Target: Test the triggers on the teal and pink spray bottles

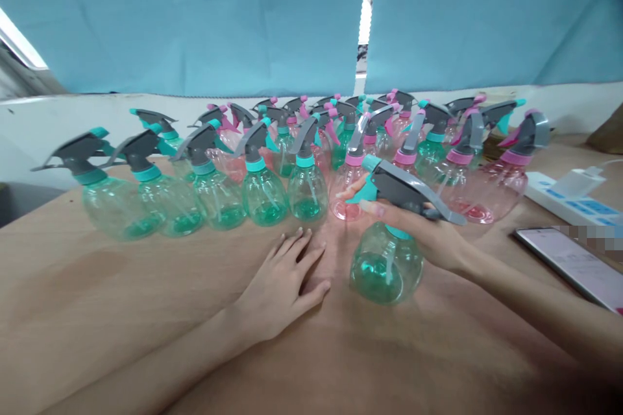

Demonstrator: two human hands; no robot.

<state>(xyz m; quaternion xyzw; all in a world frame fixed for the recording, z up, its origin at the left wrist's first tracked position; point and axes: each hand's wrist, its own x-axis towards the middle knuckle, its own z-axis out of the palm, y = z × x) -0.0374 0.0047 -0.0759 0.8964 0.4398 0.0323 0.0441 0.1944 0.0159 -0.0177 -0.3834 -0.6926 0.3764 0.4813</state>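
Observation:
My right hand [413, 224] is wrapped round the neck of a green spray bottle [384, 269] with a grey and teal trigger head. The bottle tilts slightly, its nozzle turned to the left; whether its base touches the table cannot be made out. Flat on the wooden table [160, 311] lies my left hand [282, 279], fingers spread, holding nothing. Just beyond its fingertips stands a green spray bottle [307, 191] in the front row. A pink spray bottle [346, 191] is partly hidden behind my right fingers.
Several more green and pink spray bottles [219, 198] stand in rows across the table. To the right lie a phone [569, 259] and a white power strip [574, 198] with a plugged-in charger [579, 180]. Blue cloth [219, 19] covers the wall behind.

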